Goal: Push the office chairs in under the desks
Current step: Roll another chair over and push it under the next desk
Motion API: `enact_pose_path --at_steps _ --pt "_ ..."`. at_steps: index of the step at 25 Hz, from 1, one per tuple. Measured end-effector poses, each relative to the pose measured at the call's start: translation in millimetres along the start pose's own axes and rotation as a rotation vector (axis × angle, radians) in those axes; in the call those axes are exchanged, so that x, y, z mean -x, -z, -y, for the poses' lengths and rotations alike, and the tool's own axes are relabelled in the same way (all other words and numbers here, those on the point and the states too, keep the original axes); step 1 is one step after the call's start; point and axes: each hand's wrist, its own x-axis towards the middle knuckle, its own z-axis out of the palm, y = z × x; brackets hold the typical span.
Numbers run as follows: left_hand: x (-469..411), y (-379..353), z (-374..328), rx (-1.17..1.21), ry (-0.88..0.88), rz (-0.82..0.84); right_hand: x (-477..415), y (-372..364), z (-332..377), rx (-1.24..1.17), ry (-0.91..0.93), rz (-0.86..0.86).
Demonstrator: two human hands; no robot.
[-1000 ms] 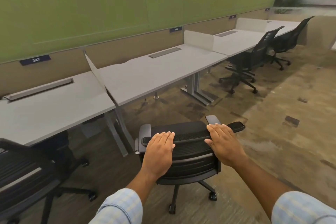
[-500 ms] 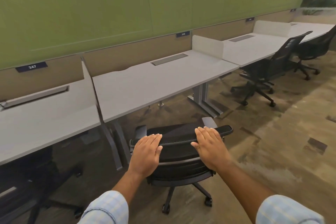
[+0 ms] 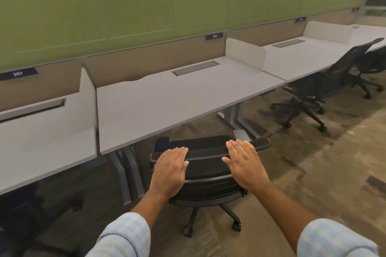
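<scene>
Where the green wall (image 3: 125, 6) meets its tan lower band, a row of grey desks runs left to right. At the middle desk (image 3: 177, 98) — the one under the plate marked 248 (image 3: 214, 36) — a black mesh office chair (image 3: 206, 175) stands with its armrests just at the front edge and its backrest toward the person. Both hands lie flat on the top of the backrest, fingers straight and not curled around it: the left hand (image 3: 170, 171) near the left end, the right hand (image 3: 243, 162) near the right.
</scene>
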Motion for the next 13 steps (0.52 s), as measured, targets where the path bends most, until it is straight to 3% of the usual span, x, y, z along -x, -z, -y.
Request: enact_pose_path --at_steps 13 --pt "-139.4 -62.9 -8.2 -0.015 0.043 -0.06 -138.0 -33.6 -116.8 0.047 0.065 0.052"
